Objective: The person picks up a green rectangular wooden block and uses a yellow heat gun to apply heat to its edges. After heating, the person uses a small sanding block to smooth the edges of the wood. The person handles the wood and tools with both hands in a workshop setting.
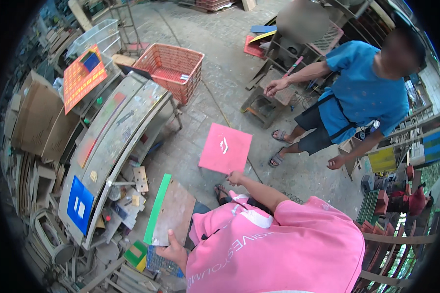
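My left hand (173, 250) grips the lower edge of a flat brown-grey board (177, 210), thumb on its face. A bright green strip (158, 209) runs along the board's left side. My right hand (235, 178) is closed on the near edge of a thin pink square panel (212, 151), held out in front of me. On the panel's face is a small white mark or cutout (223, 145); I cannot tell which. Left of the board, a blue sheet with a white patch (76, 200) lies on a long, paint-stained table (113, 146).
An orange plastic crate (190, 73) stands beyond the table, near an orange-yellow patterned panel (78, 78). A co-worker in a blue shirt (364, 83) stands at the right, near a wooden stool (271, 93). Cardboard (44, 117) and wood scraps crowd the left.
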`<state>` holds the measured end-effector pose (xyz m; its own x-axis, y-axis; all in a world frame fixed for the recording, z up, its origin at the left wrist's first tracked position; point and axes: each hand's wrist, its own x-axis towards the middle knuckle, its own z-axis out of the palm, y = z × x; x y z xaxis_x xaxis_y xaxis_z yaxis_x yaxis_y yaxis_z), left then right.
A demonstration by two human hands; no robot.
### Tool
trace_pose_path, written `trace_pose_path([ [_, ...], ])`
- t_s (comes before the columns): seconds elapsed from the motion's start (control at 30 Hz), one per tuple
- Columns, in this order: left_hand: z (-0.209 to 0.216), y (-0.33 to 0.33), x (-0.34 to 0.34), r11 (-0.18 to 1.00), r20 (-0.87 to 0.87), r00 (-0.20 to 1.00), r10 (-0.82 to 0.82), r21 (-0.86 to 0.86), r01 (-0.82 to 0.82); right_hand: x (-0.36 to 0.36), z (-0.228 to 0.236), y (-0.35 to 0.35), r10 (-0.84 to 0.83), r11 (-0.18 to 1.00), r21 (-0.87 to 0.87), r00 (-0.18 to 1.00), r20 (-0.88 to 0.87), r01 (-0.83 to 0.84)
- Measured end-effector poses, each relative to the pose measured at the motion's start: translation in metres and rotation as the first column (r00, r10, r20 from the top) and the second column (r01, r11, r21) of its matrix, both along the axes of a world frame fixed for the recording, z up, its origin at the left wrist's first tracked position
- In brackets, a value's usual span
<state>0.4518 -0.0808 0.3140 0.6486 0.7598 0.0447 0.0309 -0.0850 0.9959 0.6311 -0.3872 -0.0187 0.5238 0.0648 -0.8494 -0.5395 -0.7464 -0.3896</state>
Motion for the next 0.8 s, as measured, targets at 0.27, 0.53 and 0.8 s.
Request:
trace_pose_path([
  [0.27,0.020,0.072,-0.007,0.997,-0.088,0.996,0.016,0.083,-0.009,-0.043,0.022,0.122,0.003,0.991,0.132,0.997,-0.072,0.006],
  [0.53,0.022,0.144,-0.048,0.971,-0.060,0.979,0.197,0.146,-0.187,-0.016,-0.002,0.209,-0.145,0.982,0.120,0.989,-0.015,0.145],
  [0.8,0.018,0.192,-0.068,0.928,-0.013,0.930,0.368,0.066,-0.367,0.080,0.019,0.356,0.052,0.966,0.224,0.947,0.317,-0.128],
])
